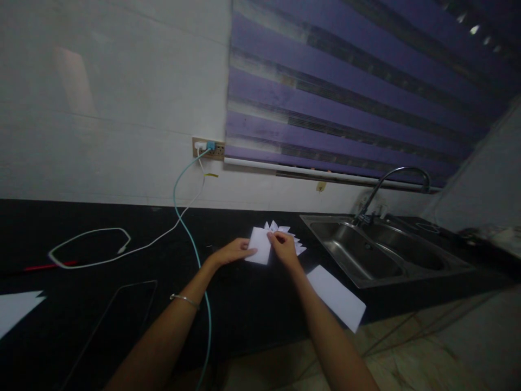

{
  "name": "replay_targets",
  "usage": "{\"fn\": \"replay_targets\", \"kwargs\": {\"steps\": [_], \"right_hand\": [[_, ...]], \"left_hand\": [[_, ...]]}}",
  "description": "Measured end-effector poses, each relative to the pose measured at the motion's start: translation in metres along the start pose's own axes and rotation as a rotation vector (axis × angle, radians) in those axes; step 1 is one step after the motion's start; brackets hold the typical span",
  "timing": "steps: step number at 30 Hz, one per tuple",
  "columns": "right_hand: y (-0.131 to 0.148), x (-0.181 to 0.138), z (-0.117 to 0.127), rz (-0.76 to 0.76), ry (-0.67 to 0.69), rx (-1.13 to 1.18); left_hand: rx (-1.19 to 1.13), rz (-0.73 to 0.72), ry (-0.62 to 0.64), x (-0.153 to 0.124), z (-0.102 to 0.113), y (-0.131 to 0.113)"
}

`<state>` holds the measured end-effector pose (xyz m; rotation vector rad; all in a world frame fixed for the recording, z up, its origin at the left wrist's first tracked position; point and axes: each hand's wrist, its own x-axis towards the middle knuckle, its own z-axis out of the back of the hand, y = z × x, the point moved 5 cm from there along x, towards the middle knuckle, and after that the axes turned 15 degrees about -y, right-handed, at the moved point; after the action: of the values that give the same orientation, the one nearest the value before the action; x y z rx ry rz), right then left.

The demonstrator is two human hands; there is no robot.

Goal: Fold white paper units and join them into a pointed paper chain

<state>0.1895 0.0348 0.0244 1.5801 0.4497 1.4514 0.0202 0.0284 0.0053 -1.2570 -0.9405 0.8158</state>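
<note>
Between my two hands is a small white sheet of paper [259,247], raised just over the black countertop. My left hand [234,252] pinches its left edge, thumb on the front face. At the sheet's upper right, my right hand [284,248] grips the edge with thumb and fingertips. Behind my right hand lies a cluster of pointed folded paper pieces [299,247], partly hidden by the hand and the sheet. A larger white rectangle of paper [338,297] lies to the right of my right forearm, at the counter's front edge.
A steel double sink [366,247] with a curved faucet [376,190] is on the right. Teal [191,233] and white [158,237] cables run from a wall outlet [208,148] across the counter [228,304]. More white paper [18,309] and a red pen-like stick [49,266] lie left.
</note>
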Motion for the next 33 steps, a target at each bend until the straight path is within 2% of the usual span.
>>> {"fn": "replay_targets", "kwargs": {"steps": [3, 6, 9, 11, 17, 33], "right_hand": [[-0.001, -0.001, -0.001, 0.01, 0.001, 0.012], [-0.003, -0.003, -0.005, -0.006, 0.037, 0.019], [-0.003, -0.005, -0.008, -0.022, 0.065, 0.008], [-0.002, -0.005, -0.008, -0.021, 0.066, 0.004], [0.002, -0.006, -0.007, -0.014, 0.076, 0.017], [0.0, -0.007, -0.007, 0.015, 0.088, -0.001]], "left_hand": [[-0.061, 0.01, -0.025, -0.002, -0.004, -0.005], [-0.132, -0.008, -0.103, 0.002, -0.005, -0.005], [-0.07, -0.016, -0.232, 0.009, 0.0, 0.003], [-0.037, -0.026, -0.267, 0.013, 0.004, 0.009], [-0.001, -0.075, -0.255, 0.018, 0.008, 0.014], [-0.028, -0.076, -0.263, 0.014, 0.005, 0.009]]}}
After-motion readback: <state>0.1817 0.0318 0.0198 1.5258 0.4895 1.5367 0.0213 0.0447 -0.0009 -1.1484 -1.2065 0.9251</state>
